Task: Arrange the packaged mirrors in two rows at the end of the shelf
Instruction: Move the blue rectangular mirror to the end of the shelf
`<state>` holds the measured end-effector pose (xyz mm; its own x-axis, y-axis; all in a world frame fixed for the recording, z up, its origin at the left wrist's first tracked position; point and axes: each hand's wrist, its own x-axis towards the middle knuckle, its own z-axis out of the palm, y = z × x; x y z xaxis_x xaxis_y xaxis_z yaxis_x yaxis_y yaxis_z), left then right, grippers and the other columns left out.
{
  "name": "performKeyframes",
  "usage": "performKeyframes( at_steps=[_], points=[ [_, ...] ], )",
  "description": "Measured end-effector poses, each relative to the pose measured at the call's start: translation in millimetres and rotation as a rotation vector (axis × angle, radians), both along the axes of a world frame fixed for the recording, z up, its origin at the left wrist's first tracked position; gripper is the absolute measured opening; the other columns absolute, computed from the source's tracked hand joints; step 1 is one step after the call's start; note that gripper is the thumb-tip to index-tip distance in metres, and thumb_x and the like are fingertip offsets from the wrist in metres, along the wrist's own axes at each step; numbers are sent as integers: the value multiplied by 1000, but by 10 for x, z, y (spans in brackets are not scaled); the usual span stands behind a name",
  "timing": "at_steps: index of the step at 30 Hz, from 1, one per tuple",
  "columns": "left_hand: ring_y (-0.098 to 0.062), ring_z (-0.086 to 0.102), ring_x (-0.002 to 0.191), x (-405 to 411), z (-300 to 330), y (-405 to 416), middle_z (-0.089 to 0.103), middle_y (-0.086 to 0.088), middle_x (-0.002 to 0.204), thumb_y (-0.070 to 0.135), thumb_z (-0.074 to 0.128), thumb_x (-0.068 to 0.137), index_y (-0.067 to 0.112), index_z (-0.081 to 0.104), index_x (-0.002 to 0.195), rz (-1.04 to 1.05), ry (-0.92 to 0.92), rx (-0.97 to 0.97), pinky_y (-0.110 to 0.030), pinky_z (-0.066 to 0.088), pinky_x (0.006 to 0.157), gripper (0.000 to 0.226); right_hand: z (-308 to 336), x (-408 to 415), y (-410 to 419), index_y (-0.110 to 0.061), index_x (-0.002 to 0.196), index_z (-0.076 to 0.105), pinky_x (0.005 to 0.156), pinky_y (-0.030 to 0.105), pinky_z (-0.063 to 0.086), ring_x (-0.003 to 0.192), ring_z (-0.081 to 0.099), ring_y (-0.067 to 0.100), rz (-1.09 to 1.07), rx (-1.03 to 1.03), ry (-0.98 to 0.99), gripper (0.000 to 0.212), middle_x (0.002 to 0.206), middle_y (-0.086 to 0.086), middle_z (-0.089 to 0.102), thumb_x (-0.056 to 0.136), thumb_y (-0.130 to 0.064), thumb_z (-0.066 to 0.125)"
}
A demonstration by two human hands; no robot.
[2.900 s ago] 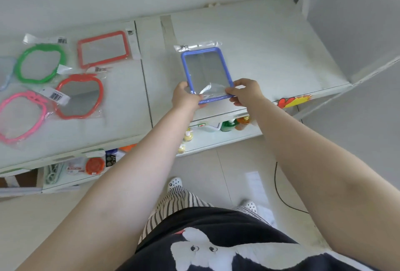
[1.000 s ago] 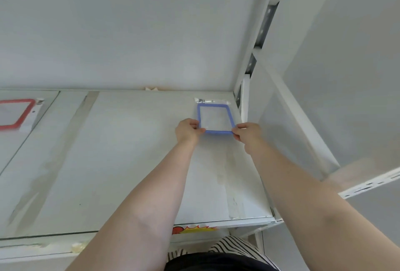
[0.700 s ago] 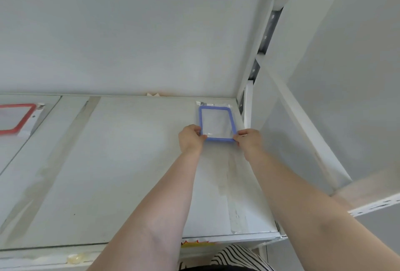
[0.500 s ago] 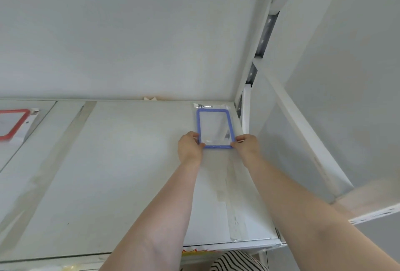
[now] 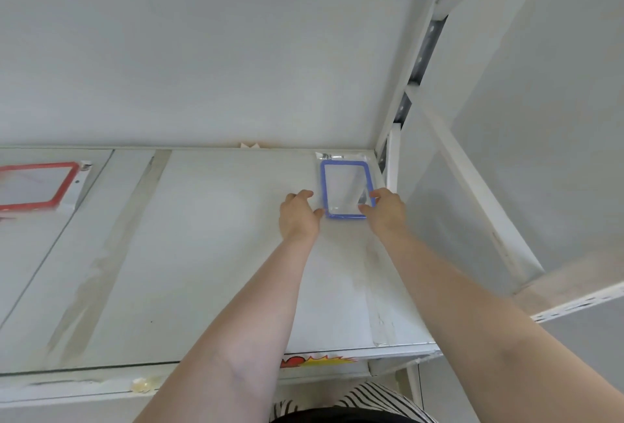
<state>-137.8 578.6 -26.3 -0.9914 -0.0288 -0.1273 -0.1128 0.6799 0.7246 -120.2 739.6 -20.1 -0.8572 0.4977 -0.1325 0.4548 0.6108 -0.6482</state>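
A blue-framed rectangular mirror (image 5: 345,190) in a clear packet lies flat on the white shelf (image 5: 202,253), in its far right corner against the back wall. My left hand (image 5: 299,216) rests on the shelf at the mirror's near left corner, fingers spread, only the thumb tip touching the frame. At the near right corner, my right hand (image 5: 386,211) pinches the frame with thumb and forefinger. A red-framed rectangular packaged mirror (image 5: 33,186) lies at the far left of the shelf.
A white upright post (image 5: 393,159) and side panel close off the shelf's right end just beyond the blue mirror. Tape strips run across the shelf surface. A red and yellow sticker (image 5: 317,361) marks the shelf's front edge.
Both hands carried the blue mirror from the middle of the shelf to the far right corner and laid it flat. My left hand's fingers have loosened from the frame.
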Motion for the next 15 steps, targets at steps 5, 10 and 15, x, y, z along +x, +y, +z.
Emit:
performKeyframes(
  at_steps=[5, 10, 15],
  points=[
    [-26, 47, 128, 221, 279, -555, 51, -7, 137, 22, 59, 91, 20, 46, 139, -84, 25, -136, -35, 42, 101, 50, 292, 231, -533, -13, 126, 58, 96, 36, 48, 121, 53, 29, 146, -1, -8, 43, 126, 11, 60, 84, -19, 69],
    [-26, 48, 127, 583, 441, -1277, 53, -5, 135, 23, 59, 90, 21, 45, 140, -139, 48, -258, -34, 42, 101, 52, 489, 548, -1184, -15, 132, 54, 102, 37, 44, 131, 44, 28, 314, 114, -34, 48, 133, 9, 57, 86, -19, 67],
    [-27, 50, 125, 939, 491, -1983, 55, -6, 135, 22, 59, 90, 21, 46, 140, -201, 64, -371, -35, 43, 100, 52, 564, 896, -1822, -19, 134, 52, 101, 33, 39, 128, 43, 26, 423, 248, -37, 49, 136, 6, 53, 86, -20, 64]
  ],
)
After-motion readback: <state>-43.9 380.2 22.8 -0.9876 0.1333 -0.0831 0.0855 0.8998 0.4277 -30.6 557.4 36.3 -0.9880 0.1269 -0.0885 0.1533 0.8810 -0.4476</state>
